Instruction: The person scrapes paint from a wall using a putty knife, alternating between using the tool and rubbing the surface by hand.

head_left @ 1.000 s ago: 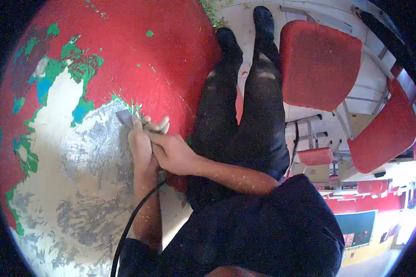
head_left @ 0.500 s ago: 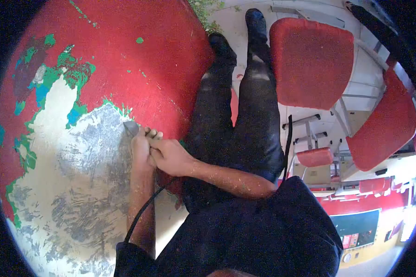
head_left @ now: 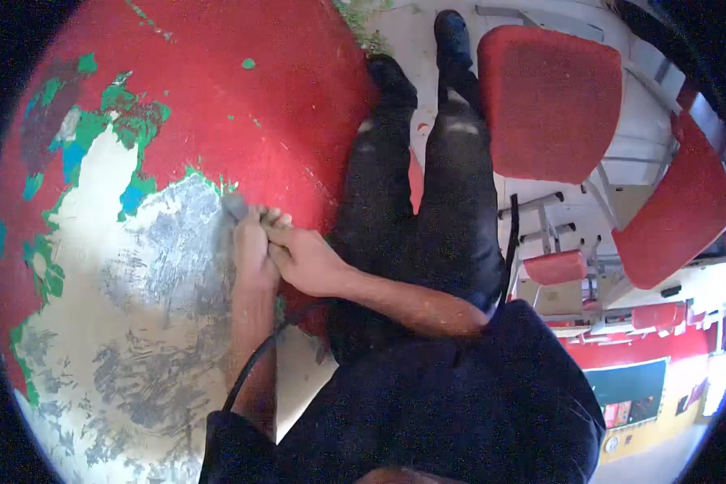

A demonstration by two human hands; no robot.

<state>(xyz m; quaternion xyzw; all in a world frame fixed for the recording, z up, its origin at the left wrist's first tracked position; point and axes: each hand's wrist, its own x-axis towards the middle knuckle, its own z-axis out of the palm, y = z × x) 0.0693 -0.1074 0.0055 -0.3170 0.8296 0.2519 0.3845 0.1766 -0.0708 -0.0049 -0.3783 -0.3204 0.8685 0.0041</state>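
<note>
A scraper (head_left: pixel 234 205) with a flat grey blade lies against the painted wall (head_left: pixel 258 113), at the ragged edge between red paint and a stripped patch (head_left: pixel 165 234). My left hand (head_left: pixel 252 246) is closed round its handle, just behind the blade. Wrapped over the handle end beside it is my right hand (head_left: pixel 308 260), touching the left. The fingers hide most of the handle. Green and blue under-layers show along the paint's broken edge, and the stripped patch is whitish with grey smears.
My legs (head_left: pixel 379 202) in dark trousers stretch along the wall's foot. Paint flakes (head_left: pixel 367 32) litter the floor there. To the right stand a red-seated chair (head_left: pixel 550 105), another red chair (head_left: pixel 678 214) and more furniture. A green board (head_left: pixel 631 387) hangs farther back.
Both hands and the scraper have moved slightly up along the wall, bringing the blade to the red and green paint edge. The whole view has shifted a little.
</note>
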